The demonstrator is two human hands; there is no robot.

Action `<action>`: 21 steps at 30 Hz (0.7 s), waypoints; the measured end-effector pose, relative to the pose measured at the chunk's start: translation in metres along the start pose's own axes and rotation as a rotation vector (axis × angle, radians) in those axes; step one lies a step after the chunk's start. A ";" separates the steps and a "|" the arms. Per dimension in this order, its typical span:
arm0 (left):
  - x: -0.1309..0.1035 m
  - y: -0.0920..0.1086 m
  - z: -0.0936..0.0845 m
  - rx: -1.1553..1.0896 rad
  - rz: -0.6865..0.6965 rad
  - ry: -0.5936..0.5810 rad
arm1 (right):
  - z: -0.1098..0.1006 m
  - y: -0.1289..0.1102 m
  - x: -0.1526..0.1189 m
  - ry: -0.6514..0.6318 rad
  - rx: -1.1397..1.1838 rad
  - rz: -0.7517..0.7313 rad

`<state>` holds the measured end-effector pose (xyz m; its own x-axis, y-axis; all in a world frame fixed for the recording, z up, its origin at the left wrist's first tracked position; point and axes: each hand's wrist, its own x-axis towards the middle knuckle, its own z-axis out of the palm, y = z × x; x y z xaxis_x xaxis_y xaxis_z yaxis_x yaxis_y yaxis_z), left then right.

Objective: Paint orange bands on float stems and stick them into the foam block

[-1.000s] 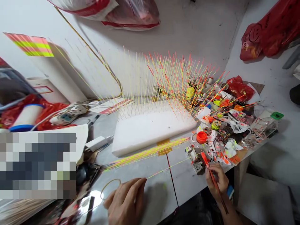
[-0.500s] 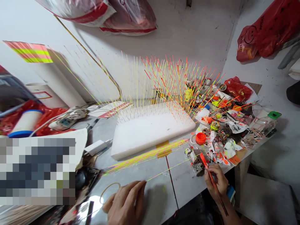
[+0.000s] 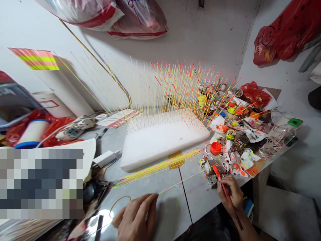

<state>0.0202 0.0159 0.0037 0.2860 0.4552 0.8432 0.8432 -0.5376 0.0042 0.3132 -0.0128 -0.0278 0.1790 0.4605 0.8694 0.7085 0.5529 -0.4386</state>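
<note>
My left hand (image 3: 137, 216) is closed at the front of the table, its fingertips pinching one end of a thin yellow-green rod (image 3: 179, 183). The rod's far end reaches a small paint-spattered block (image 3: 210, 175). My right hand (image 3: 231, 192) grips a paintbrush (image 3: 225, 190) with an orange-red handle, its tip pointing up-left at the block. Whether the bristles touch the rod cannot be made out. Behind the hands lies a bundle of thin yellow and pink rods (image 3: 155, 169), along the front of a white foam block (image 3: 160, 144) stuck with many upright coloured rods.
To the right, an open orange paint jar (image 3: 215, 148) stands among stained papers and pots. A clear bottle with a green cap (image 3: 293, 125) is near the right edge. A power strip (image 3: 72, 132) lies at left. Plastic bags (image 3: 140, 16) hang above.
The whole view shifts slightly to the right. Both hands keep nearly the same places and grips, with the brush tip moved very little.
</note>
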 end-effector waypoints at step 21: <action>0.000 -0.001 -0.001 -0.007 -0.006 0.011 | -0.004 0.010 -0.011 0.079 -0.035 0.164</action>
<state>0.0191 0.0160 0.0040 0.2765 0.4507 0.8488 0.8415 -0.5401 0.0127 0.3213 -0.0150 -0.0406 0.3464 0.4855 0.8027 0.6884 0.4497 -0.5691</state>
